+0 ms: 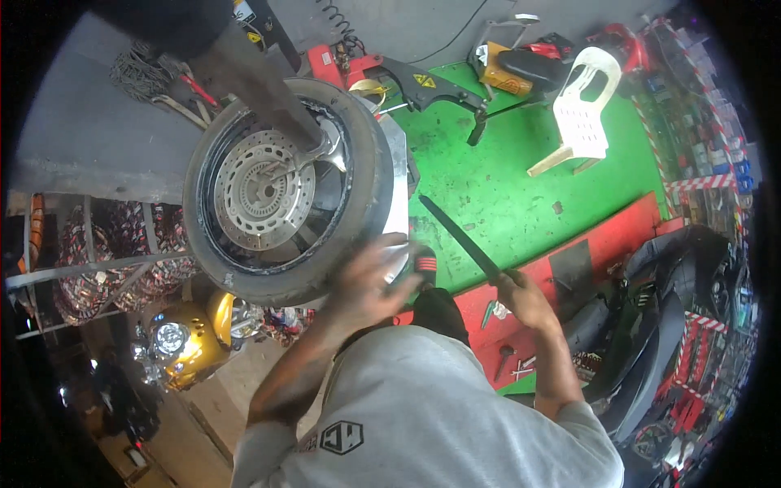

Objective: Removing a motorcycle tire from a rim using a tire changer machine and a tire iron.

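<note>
A motorcycle wheel lies to the left of centre, its black tyre [370,195] around a dark rim with a drilled brake disc [264,191]. The metal head of a tyre changer [327,150] comes down on a thick post and meets the rim's far right side. Beside the tyre's near right edge is my left hand [370,285], blurred, fingers apart, with nothing seen in it. Whether it touches the rubber I cannot tell. My right hand [525,299] is closed around one end of a long dark tyre lever [460,236], which points forward and left, its far tip apart from the tyre.
A white plastic chair [582,106] stands on the green floor [521,179] at the far right. Tools lie on a red strip [488,325] near a black motorcycle [651,325] on the right. A yellow motorcycle [183,342] is at the left. The machine's black arm [431,85] extends behind the wheel.
</note>
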Demonstrator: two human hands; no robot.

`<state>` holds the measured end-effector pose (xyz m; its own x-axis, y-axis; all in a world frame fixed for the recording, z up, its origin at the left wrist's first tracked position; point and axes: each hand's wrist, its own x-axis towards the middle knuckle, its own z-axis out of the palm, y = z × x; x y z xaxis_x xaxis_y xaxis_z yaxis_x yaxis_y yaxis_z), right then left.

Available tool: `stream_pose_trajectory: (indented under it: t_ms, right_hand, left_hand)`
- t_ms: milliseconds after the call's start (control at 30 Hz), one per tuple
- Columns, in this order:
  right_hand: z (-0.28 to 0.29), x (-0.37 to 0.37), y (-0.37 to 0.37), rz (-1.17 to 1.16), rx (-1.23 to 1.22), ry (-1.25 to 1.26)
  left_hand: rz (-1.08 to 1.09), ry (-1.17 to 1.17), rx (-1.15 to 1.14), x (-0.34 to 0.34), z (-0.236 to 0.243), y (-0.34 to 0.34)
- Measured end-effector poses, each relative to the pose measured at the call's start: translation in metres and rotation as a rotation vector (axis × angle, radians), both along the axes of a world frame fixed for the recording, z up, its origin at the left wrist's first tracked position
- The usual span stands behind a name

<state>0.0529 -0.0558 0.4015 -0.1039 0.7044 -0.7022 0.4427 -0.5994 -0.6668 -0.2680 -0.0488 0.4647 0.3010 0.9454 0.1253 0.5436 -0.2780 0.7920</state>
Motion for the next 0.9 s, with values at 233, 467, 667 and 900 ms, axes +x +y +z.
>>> stream_pose_trajectory:
  t_ms: [233, 467, 667, 900]
  right_hand:
    - [0.152, -0.036, -0.046, -0.265, 0.135, 0.098]
    - [0.184, -0.042, -0.051, -0.416, 0.784, 0.483]
    - [0.114, -0.082, 0.005, -0.509, 0.983, 0.184]
    - [0.002, -0.178, 0.061, -0.175, 0.116, 0.419]
  left_hand:
    - [-0.554, -0.147, 0.465, 0.136, -0.049, 0.031]
    - [-0.073, -1.12, 0.18, 0.077, 0.057, 0.05]
    - [-0.078, -1.656, 0.441, -0.104, 0.148, 0.012]
    - [0.308, -1.559, 0.892, -0.252, 0.145, -0.072]
